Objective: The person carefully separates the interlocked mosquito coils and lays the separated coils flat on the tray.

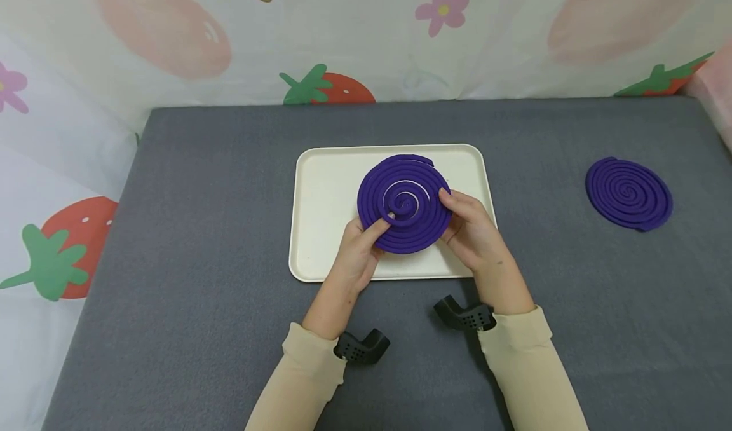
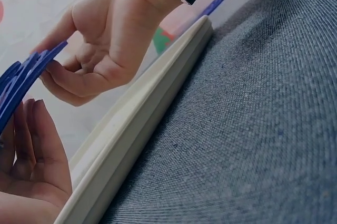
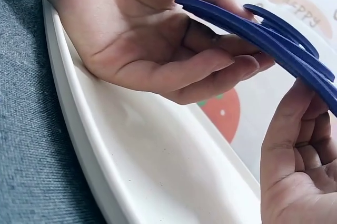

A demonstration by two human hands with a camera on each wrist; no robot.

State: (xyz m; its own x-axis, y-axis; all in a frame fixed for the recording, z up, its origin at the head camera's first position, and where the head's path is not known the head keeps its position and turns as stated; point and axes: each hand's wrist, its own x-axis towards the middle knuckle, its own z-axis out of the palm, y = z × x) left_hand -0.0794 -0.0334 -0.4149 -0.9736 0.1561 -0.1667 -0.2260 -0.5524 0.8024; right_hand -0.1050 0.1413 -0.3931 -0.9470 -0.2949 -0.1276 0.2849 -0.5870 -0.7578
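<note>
A flat purple spiral coil (image 1: 405, 234) is held above a cream tray (image 1: 326, 215), tilted toward me. My left hand (image 1: 357, 253) grips its lower left edge, thumb lying over the front near the centre and fingers underneath. On the right edge, my right hand (image 1: 471, 227) pinches it between thumb on top and fingers behind. White gaps show between the inner turns, while the outer turns lie close together. From the side, the right wrist view has the inner part of the coil (image 3: 284, 29) standing out from the outer turns.
Another purple spiral coil (image 1: 629, 194), tightly wound, lies on the grey cloth-covered table (image 1: 543, 151) at the right. Behind the table hangs a white curtain (image 1: 389, 43) with strawberries and flowers. Each wrist wears a black camera mount (image 1: 363, 347).
</note>
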